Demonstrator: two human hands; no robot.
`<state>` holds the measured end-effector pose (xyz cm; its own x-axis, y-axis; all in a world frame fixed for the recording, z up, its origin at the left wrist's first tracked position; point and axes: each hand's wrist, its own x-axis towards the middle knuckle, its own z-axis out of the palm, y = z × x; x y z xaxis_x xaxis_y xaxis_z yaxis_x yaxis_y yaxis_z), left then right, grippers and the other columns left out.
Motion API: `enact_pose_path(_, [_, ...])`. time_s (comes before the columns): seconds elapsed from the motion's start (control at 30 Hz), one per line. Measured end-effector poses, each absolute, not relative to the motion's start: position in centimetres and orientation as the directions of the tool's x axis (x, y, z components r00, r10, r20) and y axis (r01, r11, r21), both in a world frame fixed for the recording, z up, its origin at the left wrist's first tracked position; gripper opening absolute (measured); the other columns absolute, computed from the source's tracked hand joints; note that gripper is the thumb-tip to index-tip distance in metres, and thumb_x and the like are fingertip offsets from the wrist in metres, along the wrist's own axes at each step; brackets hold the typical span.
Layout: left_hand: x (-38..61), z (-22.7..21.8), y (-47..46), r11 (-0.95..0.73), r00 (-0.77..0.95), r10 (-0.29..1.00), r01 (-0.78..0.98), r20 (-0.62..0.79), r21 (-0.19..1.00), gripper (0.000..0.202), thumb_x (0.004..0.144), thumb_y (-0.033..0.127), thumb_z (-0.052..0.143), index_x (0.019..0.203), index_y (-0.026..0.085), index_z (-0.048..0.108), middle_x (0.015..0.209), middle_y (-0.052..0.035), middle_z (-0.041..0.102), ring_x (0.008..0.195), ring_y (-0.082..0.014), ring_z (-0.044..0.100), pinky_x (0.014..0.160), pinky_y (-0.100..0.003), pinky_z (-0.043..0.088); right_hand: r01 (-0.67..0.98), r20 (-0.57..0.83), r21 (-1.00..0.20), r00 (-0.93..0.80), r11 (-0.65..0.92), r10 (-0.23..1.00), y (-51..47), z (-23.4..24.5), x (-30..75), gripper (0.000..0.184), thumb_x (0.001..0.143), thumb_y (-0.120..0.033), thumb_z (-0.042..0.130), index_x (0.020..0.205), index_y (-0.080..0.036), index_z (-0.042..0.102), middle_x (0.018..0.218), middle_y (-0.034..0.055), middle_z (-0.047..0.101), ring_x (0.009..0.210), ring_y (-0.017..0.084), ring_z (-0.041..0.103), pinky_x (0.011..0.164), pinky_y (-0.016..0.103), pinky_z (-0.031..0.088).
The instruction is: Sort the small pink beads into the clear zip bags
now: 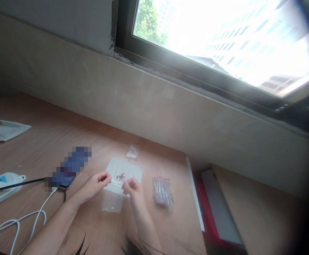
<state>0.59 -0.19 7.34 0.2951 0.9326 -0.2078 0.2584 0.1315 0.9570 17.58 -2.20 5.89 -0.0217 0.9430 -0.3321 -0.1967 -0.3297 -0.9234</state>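
Note:
My left hand (97, 186) and my right hand (133, 189) meet above the wooden table (90, 148), with their fingertips pinching a small clear plastic bag (116, 182) from either side. Behind it lies a white translucent sheet or bag (125, 169) holding several tiny dark pink items (120, 176). Another clear bag (112, 203) lies under my wrists. A small clear bag (132, 151) sits beyond the hands. To my right lies a zip bag (162, 193) packed with pinkish items.
A phone (65, 181), partly blurred out, lies left of my left hand with a black cable. A white power strip (0, 187) and a white cable (24, 223) are at the left. A crumpled paper packet (5, 130) lies far left. A wall and window stand behind the table; a red-and-white object lies beyond its right edge.

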Motion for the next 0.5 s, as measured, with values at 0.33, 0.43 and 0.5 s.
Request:
enact_pose_path(0.33, [-0.4, 1.5, 2.1, 0.124, 0.121, 0.978, 0.307, -0.168, 0.943, 0.029, 0.076, 0.041, 0.041, 0.089, 0.017, 0.051, 0.076, -0.0023, 0.058, 0.067, -0.0166, 0.053, 0.063, -0.027, 0.042, -0.042, -0.311, -0.950, 0.188, -0.308, 0.932, 2.9, 2.9, 17.8, 0.019, 0.062, -0.035, 0.057, 0.064, -0.018, 0.049, 0.048, -0.0028, 0.052, 0.040, 0.009, 0.044, 0.041, 0.020, 0.031])
enact_pose_path(0.43, [-0.9, -0.2, 1.8, 0.062, 0.127, 0.984, 0.404, -0.123, 0.913, 0.026, 0.077, 0.037, 0.040, 0.087, 0.017, 0.051, 0.080, -0.0051, 0.058, 0.072, -0.0190, 0.054, 0.069, -0.032, 0.043, 0.272, -0.202, -0.909, 0.379, -0.317, 0.903, 8.6, 3.0, 19.0, 0.013, 0.064, -0.030, 0.051, 0.064, -0.017, 0.051, 0.056, 0.0014, 0.056, 0.047, 0.013, 0.050, 0.045, 0.022, 0.035])
enact_pose_path(0.5, [-1.1, -0.6, 1.4, 0.003, 0.132, 0.989, 0.452, -0.071, 0.892, 0.023, 0.077, 0.034, 0.040, 0.088, 0.018, 0.052, 0.085, -0.0069, 0.057, 0.080, -0.0210, 0.053, 0.074, -0.034, 0.041, 0.342, -0.162, -0.880, 0.437, -0.330, 0.885, 11.7, 2.7, 19.7, 0.009, 0.063, -0.026, 0.050, 0.062, -0.017, 0.051, 0.059, 0.0040, 0.057, 0.053, 0.015, 0.052, 0.048, 0.024, 0.036])
